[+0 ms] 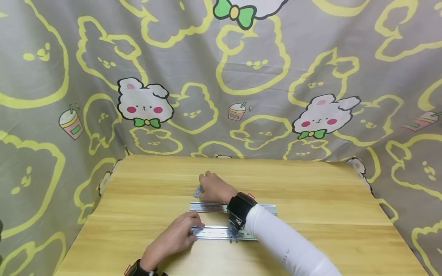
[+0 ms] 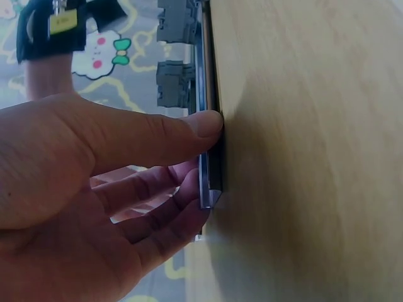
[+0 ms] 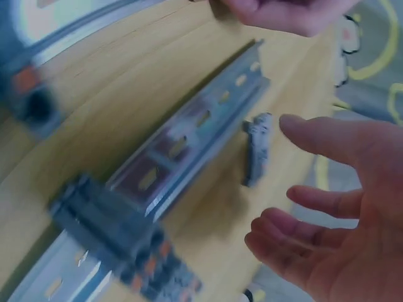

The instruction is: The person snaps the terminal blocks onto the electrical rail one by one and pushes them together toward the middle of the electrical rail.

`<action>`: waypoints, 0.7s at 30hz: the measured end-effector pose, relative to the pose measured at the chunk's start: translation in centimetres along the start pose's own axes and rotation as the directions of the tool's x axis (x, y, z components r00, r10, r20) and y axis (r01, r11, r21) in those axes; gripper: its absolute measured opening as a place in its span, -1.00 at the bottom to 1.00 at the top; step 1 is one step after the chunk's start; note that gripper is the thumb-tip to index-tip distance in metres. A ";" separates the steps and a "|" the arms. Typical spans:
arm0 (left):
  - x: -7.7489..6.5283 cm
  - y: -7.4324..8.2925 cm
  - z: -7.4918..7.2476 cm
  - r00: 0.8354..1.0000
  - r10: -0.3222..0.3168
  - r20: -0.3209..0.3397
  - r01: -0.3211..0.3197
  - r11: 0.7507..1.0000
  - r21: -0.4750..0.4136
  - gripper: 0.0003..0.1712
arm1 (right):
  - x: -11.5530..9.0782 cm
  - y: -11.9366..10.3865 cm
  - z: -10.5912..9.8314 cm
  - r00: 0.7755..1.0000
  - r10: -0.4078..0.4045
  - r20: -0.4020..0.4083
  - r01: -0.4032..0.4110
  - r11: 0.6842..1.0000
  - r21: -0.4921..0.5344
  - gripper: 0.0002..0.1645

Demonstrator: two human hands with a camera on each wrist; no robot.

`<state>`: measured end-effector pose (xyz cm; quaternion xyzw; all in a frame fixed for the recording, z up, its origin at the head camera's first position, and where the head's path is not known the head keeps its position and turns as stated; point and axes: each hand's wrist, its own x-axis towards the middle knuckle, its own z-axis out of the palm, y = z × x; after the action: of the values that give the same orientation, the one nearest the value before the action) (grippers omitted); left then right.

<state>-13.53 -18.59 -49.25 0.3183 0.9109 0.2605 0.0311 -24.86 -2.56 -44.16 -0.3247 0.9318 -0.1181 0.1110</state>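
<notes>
My left hand (image 1: 177,234) grips the left end of the near slotted metal DIN rail (image 1: 215,232), thumb on one edge and fingers on the other in the left wrist view. Grey terminal blocks (image 2: 175,84) are seated on this rail. Beyond the far DIN rail (image 1: 208,207), my right hand (image 1: 217,188) hovers beside a loose grey terminal block (image 3: 257,150) lying on the table. Its fingers are spread and apart from the block in the right wrist view. Several grey terminal blocks with orange parts (image 3: 119,233) sit across the far rail; the right wrist hides them in the head view.
The wooden table (image 1: 310,191) carries both rails, roughly parallel. A grey patterned curtain (image 1: 193,69) hangs behind the table and along its sides. The right forearm (image 1: 286,241) crosses above both rails.
</notes>
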 end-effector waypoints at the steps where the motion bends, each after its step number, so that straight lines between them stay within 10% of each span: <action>1: 0.0 0.0 0.0 1.000 -0.001 0.001 0.001 1.000 0.000 -0.64 | 0.4 -0.1 0.2 1.000 0.016 0.013 -0.016 1.000 -0.019 -0.57; 21: 0.0 -0.1 -0.2 1.000 0.006 -0.015 -0.006 1.000 0.001 -0.65 | 2.5 -1.1 1.1 0.998 0.031 -0.051 -0.032 0.999 -0.012 -0.78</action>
<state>-13.62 -18.74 -49.14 0.3192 0.9102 0.2627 0.0233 -25.83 -5.13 -45.23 -0.3075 0.9401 -0.1184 0.0870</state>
